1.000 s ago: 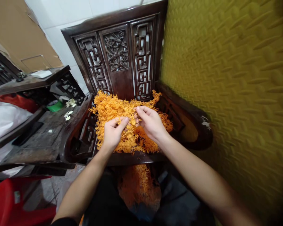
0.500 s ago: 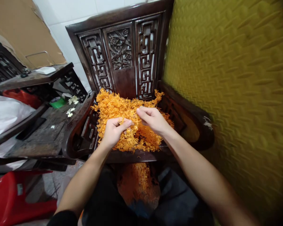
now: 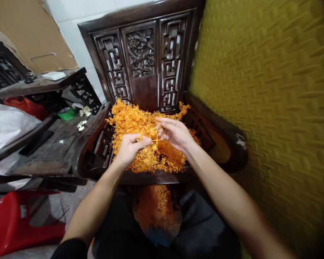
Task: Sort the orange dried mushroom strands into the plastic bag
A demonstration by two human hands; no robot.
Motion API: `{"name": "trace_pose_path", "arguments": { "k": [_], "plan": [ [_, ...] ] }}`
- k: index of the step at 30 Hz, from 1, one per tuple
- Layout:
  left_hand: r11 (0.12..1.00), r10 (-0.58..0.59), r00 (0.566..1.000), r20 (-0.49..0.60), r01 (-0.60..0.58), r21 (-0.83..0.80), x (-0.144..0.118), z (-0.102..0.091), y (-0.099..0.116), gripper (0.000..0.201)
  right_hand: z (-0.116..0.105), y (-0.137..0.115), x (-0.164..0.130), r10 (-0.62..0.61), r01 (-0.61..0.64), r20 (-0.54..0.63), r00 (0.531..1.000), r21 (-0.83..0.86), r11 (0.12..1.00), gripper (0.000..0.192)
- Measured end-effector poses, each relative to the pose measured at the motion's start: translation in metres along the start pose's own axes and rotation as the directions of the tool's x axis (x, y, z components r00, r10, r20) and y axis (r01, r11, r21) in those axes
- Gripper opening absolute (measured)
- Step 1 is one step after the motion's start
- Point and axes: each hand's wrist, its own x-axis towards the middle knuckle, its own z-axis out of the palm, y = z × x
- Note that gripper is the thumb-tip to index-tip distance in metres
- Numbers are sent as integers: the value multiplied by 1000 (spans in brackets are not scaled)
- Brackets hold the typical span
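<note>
The small label (image 3: 23, 210) on the red plastic seat (image 3: 4, 223), cut off at lower left, is unreadable. Mid-frame, a partly hidden heap of orange sprigs (image 3: 131, 118) fills the carved wooden chair (image 3: 144, 90). The left hand (image 3: 129, 148) pinches an orange strand (image 3: 156, 139); the right hand (image 3: 176, 135) is loosely spread alongside, contact unclear.

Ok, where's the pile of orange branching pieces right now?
Centre of the head view: the pile of orange branching pieces lies on the dark wooden chair, before its carved backrest, with the left hand and right hand over it.
</note>
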Motion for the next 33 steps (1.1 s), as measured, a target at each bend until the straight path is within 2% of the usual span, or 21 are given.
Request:
{"name": "trace_pose_path", "arguments": {
  "k": [3,5,7,9,11,12,15,18,20,22,25,27,30,33],
  "plan": [
    [1000,-24,1000,19,24,15,2,0,-2,24,6,5,-3,111,-100,125,986,-91,991,31],
    [999,-37,999,10,36,22,2,-2,-2,24,6,6,-2,62,-43,115,991,-160,986,40],
    [999,-47,999,-10,47,12,0,-4,-3,24,1,2,2,-120,115,-19,993,-166,979,45],
    [999,-49,998,-28,49,1,-2,-5,-2,23,-11,-6,9,-279,259,-197,940,-123,958,45],
    [999,-41,998,-39,41,-11,-4,-4,-1,22,-23,-12,15,-276,277,-293,915,-38,960,44],
    [999,-28,998,-54,27,-20,-4,-3,-1,23,-28,-13,17,-216,230,-294,931,16,973,42],
    [995,39,987,-158,-52,-80,2,3,-4,27,-25,-4,15,23,-2,-171,985,123,992,29],
    [987,77,961,-265,-112,-119,12,11,-10,27,-4,12,6,137,-130,-36,990,145,981,15],
    [985,86,957,-276,-124,-122,17,15,-14,29,10,19,0,133,-132,2,991,160,978,15],
    [983,100,960,-261,-136,-123,20,19,-16,31,19,21,-2,86,-81,-21,996,173,982,19],
    [981,119,960,-253,-153,-122,22,21,-17,32,23,21,-2,34,-18,-86,996,177,984,25],
    [980,125,956,-265,-161,-117,23,20,-18,31,23,20,-2,41,-22,-100,994,183,983,27],
    [980,118,950,-289,-159,-123,26,18,-18,29,22,18,-3,83,-75,-32,996,204,976,21],
    [981,92,951,-295,-138,-140,26,21,-15,29,25,18,-6,46,-49,33,998,98,994,40]
  ]
}}
